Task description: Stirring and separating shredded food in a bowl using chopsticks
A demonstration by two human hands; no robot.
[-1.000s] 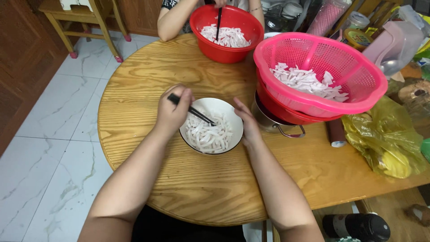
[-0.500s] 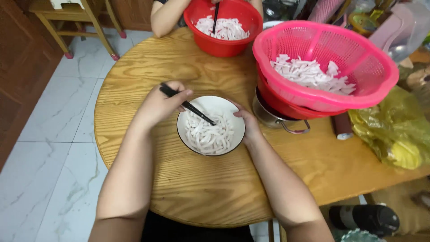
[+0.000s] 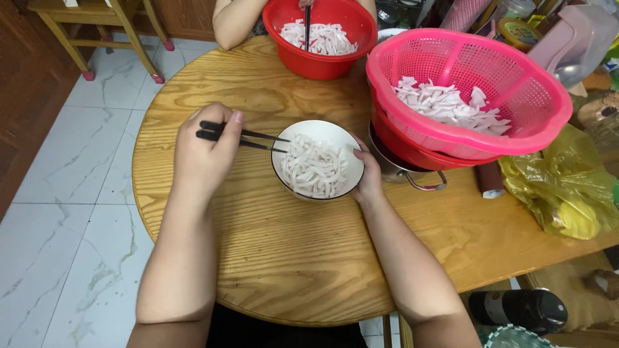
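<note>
Round and wooden, our table [image 3: 309, 258] stands on a pale marble-patterned floor [image 3: 58, 212], with a wooden chair [image 3: 97, 26] behind it. We note our left hand [image 3: 206, 154] closed around a pair of black chopsticks [image 3: 242, 137], fingers wrapped tight and thumb pressed on top, the tips reaching over the near rim into the white bowl [image 3: 318, 161]. That bowl sits near the middle of the table and holds pale white strips [image 3: 313, 171]. Our right hand [image 3: 369, 180] rests against the bowl's far side, fingers curled along the rim; we judge this grip steadies the bowl while the chopsticks work in it. How far those fingers close we cannot fully tell, as the bowl hides part of them. Just to the right, a pink colander [image 3: 471, 96] of similar strips sits nested over a red basin and a metal pot [image 3: 403, 171], presumably to drain. Across the table another person's arm [image 3: 232, 22] attends a red bowl [image 3: 319, 32] with its own chopsticks. A yellow bag [image 3: 567, 187] lies at the right edge.
</note>
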